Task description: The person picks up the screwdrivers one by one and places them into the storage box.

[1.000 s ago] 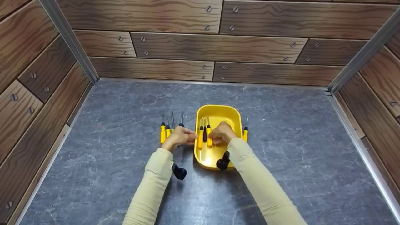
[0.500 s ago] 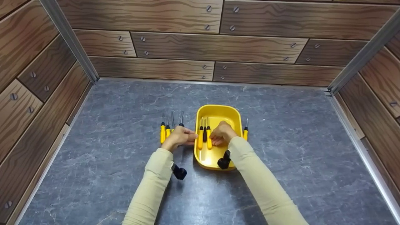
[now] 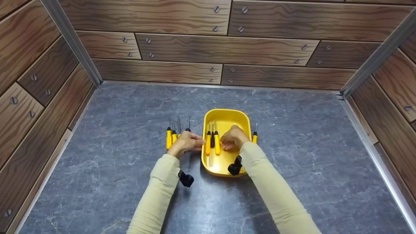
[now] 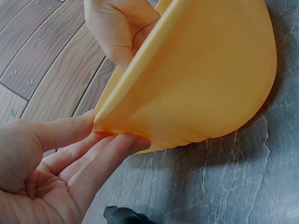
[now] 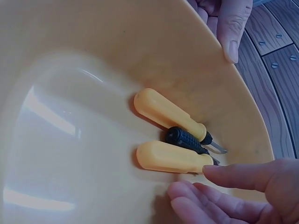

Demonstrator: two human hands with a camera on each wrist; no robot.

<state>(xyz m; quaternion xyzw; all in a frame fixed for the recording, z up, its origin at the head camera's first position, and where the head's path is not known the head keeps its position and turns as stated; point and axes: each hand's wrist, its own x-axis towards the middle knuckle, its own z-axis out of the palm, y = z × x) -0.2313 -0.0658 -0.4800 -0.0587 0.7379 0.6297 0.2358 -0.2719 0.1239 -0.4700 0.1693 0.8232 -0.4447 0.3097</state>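
Observation:
A yellow tray [image 3: 224, 165] stands on the dark floor surface, and my left hand [image 3: 188, 141] pinches its left rim between thumb and fingers. Three screwdrivers lie side by side in it: one with a yellow handle [image 5: 166, 112], a black-handled one [image 5: 184, 139] in the middle, and another yellow-handled one [image 5: 173, 157]. My right hand [image 3: 234, 138] is inside the tray, just right of that last screwdriver. Its thumb is at the handle's front end, touching or very close, while the other fingers are relaxed and hold nothing.
Several yellow-handled screwdrivers [image 3: 169, 138] lie left of the tray, partly hidden by the left hand. Another screwdriver [image 3: 254, 137] lies just right of the tray. Wood-patterned walls [image 3: 182, 48] enclose the back and sides of the grey marbled surface [image 3: 308, 146].
My right hand has let go of the right-hand yellow screwdriver, which now lies beside the other two, and has shifted slightly right. The left hand stays on the rim.

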